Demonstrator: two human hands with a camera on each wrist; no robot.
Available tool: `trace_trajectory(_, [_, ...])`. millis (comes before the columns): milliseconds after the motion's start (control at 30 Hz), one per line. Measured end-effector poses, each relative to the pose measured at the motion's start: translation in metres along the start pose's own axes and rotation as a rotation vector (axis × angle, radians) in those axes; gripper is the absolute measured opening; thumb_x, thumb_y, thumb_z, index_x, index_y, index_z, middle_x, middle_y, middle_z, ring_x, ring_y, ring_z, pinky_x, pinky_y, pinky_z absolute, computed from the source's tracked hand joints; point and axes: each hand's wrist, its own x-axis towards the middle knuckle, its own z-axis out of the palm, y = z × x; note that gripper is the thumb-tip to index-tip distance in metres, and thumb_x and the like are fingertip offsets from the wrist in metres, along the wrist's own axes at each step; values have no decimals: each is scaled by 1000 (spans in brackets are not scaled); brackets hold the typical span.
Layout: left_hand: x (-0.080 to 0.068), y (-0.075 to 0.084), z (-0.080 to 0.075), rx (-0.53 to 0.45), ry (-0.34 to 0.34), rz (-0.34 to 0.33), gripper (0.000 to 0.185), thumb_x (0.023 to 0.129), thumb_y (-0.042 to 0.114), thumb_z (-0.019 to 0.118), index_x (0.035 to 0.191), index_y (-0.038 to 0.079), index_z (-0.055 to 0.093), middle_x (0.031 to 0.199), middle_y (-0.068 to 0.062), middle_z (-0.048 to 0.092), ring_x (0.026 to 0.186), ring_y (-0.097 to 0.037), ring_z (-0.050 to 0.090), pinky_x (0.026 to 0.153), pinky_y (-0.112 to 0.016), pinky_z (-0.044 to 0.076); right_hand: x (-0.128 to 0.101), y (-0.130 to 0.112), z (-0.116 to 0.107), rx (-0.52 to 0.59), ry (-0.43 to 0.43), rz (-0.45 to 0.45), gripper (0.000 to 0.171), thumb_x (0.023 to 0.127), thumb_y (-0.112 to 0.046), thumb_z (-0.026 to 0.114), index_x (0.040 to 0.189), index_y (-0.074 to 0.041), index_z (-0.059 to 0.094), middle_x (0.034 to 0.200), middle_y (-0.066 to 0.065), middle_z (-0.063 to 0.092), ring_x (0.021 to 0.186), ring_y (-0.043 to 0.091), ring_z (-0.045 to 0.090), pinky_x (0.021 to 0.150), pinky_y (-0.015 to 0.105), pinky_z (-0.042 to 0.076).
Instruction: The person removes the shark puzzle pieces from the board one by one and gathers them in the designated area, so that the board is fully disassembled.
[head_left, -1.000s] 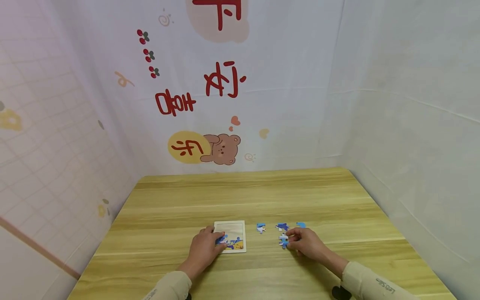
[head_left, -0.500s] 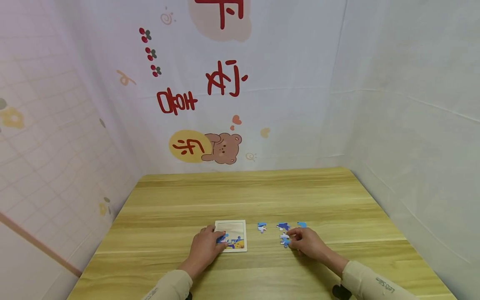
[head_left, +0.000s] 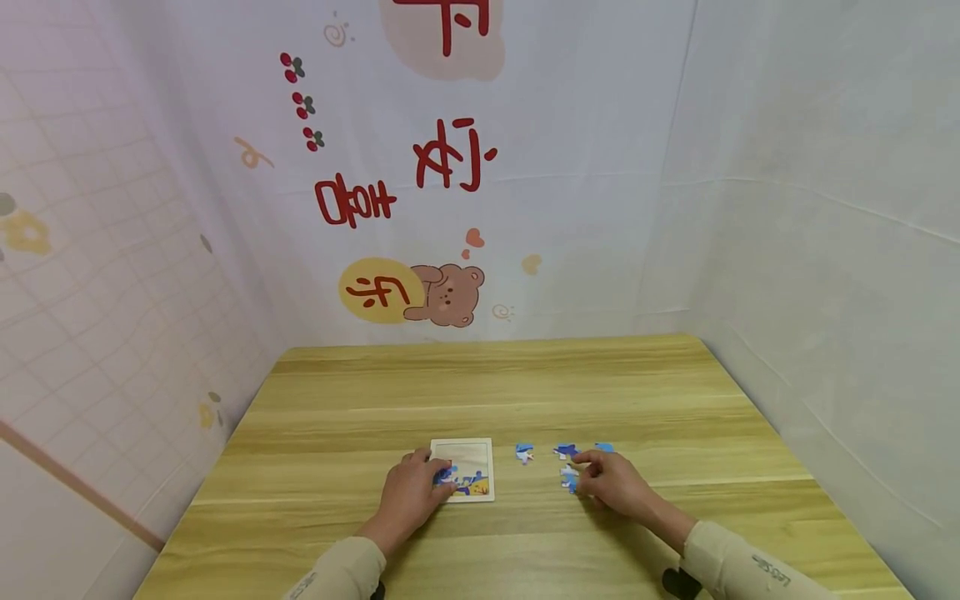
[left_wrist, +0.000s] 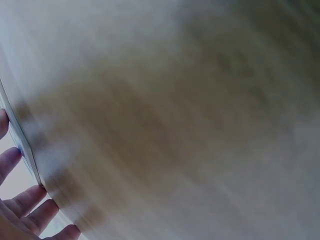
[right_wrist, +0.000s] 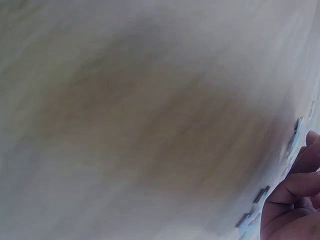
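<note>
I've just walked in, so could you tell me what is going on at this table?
A person is working on a small jigsaw at a wooden table. The left hand rests on the puzzle board, whose lower part already holds pieces. The right hand pinches a loose blue piece lying on the table. Three more loose pieces lie just beyond it, to the right of the board.

a home-like play corner: wooden table (head_left: 487,392) against cartoon bear wall cloth (head_left: 450,296)

Person is wearing beige long sleeves on both arms. Right sleeve (head_left: 738,567) is showing small dark lettering near the cuff. A dark wrist-mounted device (head_left: 681,585) is peeking from beneath it. Hands are showing bare.
</note>
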Motion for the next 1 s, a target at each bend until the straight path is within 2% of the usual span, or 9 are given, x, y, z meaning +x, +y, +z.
trace_trajectory(133, [-1, 0, -1, -1, -3, -12, 37, 76, 39, 70, 102, 13, 69, 112, -17, 56, 97, -34, 53, 75, -52, 42, 2, -9, 3, -1, 4, 8, 36, 78, -3, 63, 113, 1, 58, 73, 5, 58, 43, 11, 46, 39, 23, 37])
trace_trajectory(233, [-1, 1, -2, -2, -2, -21, 39, 75, 39, 70, 102, 11, 67, 111, -16, 55, 97, -34, 53, 76, -52, 42, 4, -17, 6, -7, 8, -19, 34, 78, -3, 63, 112, 1, 59, 73, 4, 58, 44, 10, 45, 40, 21, 36])
trace_trajectory(467, [-1, 1, -4, -6, -2, -36, 46, 75, 40, 70, 106, 6, 64, 111, -15, 55, 98, -33, 53, 77, -51, 42, 13, -36, 17, 21, 0, -57, 31, 80, -1, 59, 111, 1, 61, 72, 4, 57, 53, 20, 54, 44, 24, 41])
trace_trajectory(633, [-1, -1, -4, -12, -14, -45, 51, 75, 41, 70, 109, 3, 63, 112, -16, 55, 99, -33, 53, 78, -51, 41, 24, -47, 31, 40, 1, -53, 28, 80, -1, 60, 108, 0, 63, 72, 3, 57, 55, 23, 55, 46, 26, 42])
trace_trajectory(800, [-1, -7, -7, -12, -24, -72, 55, 76, 45, 68, 113, 4, 62, 116, -16, 54, 105, -34, 50, 85, -51, 38, 33, -56, 49, 80, -16, -83, 27, 79, 0, 62, 106, 3, 63, 72, 5, 57, 56, 26, 56, 47, 27, 44])
trace_trajectory(1000, [-1, -16, -12, -49, -53, -44, 57, 77, 44, 67, 116, 3, 61, 119, -18, 52, 111, -35, 46, 89, -53, 35, 40, -70, 68, 110, -54, -77, 27, 80, 0, 61, 106, 3, 62, 73, 5, 56, 57, 26, 57, 49, 29, 47])
